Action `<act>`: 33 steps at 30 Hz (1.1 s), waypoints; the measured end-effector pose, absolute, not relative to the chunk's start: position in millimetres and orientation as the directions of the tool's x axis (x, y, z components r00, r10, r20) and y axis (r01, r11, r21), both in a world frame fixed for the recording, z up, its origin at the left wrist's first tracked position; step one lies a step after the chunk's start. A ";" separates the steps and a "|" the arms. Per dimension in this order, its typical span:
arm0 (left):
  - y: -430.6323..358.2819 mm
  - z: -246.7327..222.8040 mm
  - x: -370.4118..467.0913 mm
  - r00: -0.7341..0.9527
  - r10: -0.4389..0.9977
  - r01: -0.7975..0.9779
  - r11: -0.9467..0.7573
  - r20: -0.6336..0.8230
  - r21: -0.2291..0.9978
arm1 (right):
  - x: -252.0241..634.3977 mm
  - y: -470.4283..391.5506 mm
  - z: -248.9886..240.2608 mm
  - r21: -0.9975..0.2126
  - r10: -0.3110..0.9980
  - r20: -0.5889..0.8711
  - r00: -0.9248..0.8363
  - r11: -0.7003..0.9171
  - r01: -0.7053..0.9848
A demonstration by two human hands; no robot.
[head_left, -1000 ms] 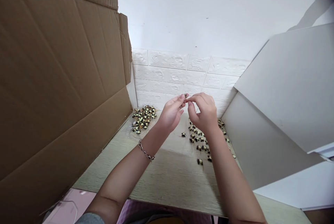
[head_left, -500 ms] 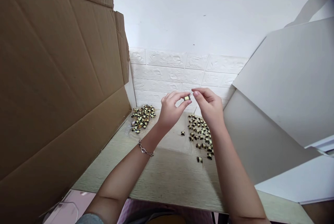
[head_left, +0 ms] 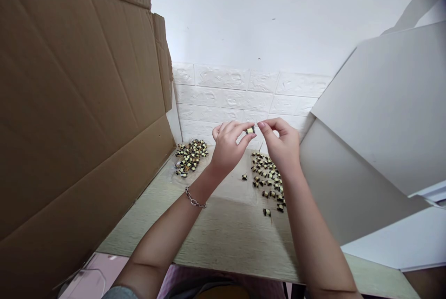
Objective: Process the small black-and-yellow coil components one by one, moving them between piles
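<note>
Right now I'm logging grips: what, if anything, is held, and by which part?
The left hand pinches a black-and-yellow component by its upper and lower edges; whether the right hand holds anything is unclear.

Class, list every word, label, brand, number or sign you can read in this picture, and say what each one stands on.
No text can be read anywhere.
Cardboard: creases, no lettering.
Brick-patterned wall: no lettering.
Small yellow-and-black part in the left hand, and the left heap: too small to tell whether anything is printed.
</note>
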State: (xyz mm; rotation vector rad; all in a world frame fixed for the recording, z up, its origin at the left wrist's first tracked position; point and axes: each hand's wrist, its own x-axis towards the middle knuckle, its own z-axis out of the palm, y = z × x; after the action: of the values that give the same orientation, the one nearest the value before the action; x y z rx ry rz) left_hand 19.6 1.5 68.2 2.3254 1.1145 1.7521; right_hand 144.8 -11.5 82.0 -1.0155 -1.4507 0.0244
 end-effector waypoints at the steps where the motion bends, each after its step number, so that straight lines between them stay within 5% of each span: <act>1: 1.1 68.4 19.7 0.110 0.537 0.516 -0.750 0.836 0.414 | 145.2 -10.7 81.7 -0.603 0.597 0.776 0.204 0.605 0.520; 7: -0.6 68.1 20.5 0.127 0.513 0.538 -0.754 0.849 0.376 | 145.5 -7.9 80.2 -0.651 0.624 0.746 0.233 0.609 0.454; 13: 1.3 64.5 20.9 0.178 0.534 0.577 -0.737 0.826 0.352 | 143.7 -21.0 87.8 -0.393 0.430 0.894 0.127 0.616 0.683; 17: 2.9 63.1 20.9 0.198 0.525 0.604 -0.731 0.828 0.319 | 143.3 -24.7 89.6 -0.283 0.446 0.894 0.032 0.509 0.813; 33: 6.4 62.6 19.8 0.154 0.548 0.613 -0.706 0.822 0.355 | 148.6 -17.9 86.5 -0.329 0.474 0.880 0.031 0.561 0.760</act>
State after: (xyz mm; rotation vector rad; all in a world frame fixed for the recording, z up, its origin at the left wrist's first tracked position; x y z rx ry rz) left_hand 19.8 6.4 62.6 2.4326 1.2253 1.6866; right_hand 148.6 -17.9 86.5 -1.0626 -1.6131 -0.3016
